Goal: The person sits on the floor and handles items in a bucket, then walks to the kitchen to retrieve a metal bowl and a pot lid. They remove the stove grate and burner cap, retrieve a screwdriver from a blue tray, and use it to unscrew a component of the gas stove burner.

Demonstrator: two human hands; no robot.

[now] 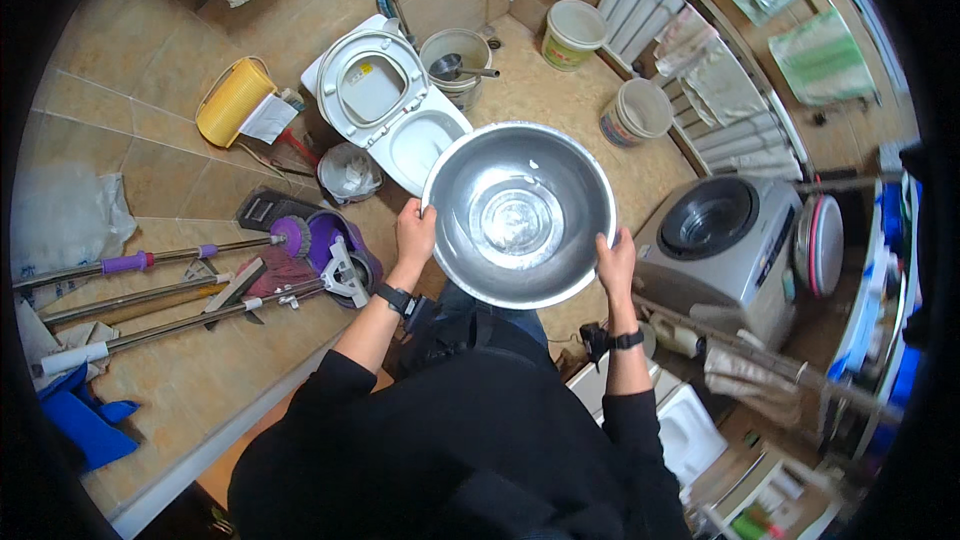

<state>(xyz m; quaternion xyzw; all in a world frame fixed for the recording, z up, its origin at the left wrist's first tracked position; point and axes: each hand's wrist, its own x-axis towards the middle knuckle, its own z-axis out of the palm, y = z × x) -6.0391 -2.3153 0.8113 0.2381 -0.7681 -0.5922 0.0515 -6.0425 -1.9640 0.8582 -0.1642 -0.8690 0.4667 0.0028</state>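
Note:
A wide metal basin (465, 260) is held up in front of me, between both hands. My left hand (414, 237) grips its left rim, and my right hand (615, 262) has the right rim, thumb on the inner side; the other fingers are partly hidden beneath. Inside the basin the bottom shines, with a small light spot near the far side; I cannot tell whether it holds water. Just beyond the left rim stands a white toilet (425, 145) with its lid and seat raised. The basin overlaps the front of the bowl in view.
Behind the toilet a bucket (455, 45) holds a ladle (450, 67). Two more buckets (574, 35) stand by the radiator (740, 130). A washing machine (715, 240) is at right. Mops and a purple mop bucket (345, 250) lie left, near a small trash bin (350, 175).

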